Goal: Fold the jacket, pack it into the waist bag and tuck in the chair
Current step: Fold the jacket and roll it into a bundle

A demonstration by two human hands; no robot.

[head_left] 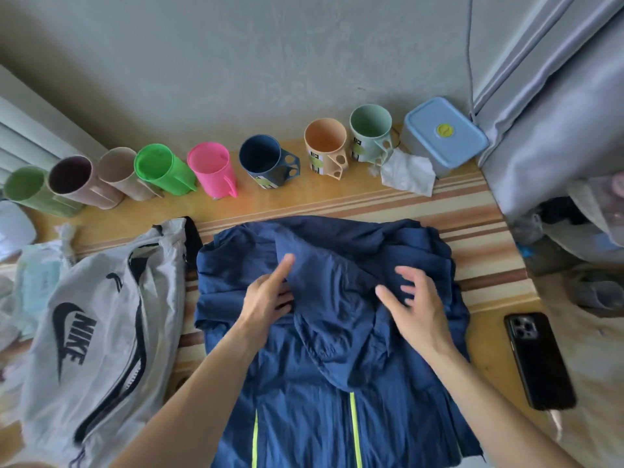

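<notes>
The thin navy-blue hooded jacket with neon-yellow zip lines [337, 332] lay spread on the striped table [489, 265], its hood turned down over the chest. Both hands were open: the left hand [266, 298] pressed flat beside the hood, the right hand [415, 302] hovered with fingers spread. Folding looked barely begun; the next move likely called for bringing the sides inward. The white crinkled waist bag [98, 332] waited just left, unzipped.

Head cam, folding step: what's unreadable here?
- Chair: nowhere in the head view.
- Jacket hem: cut by the bottom edge.
- Left hand fingers: curled out of sight under it, grip unclear.
- Right hand: motion-blurred, contact unclear.
- Waist bag interior: hidden by its own fabric.
- Mug labels: too small.
</notes>
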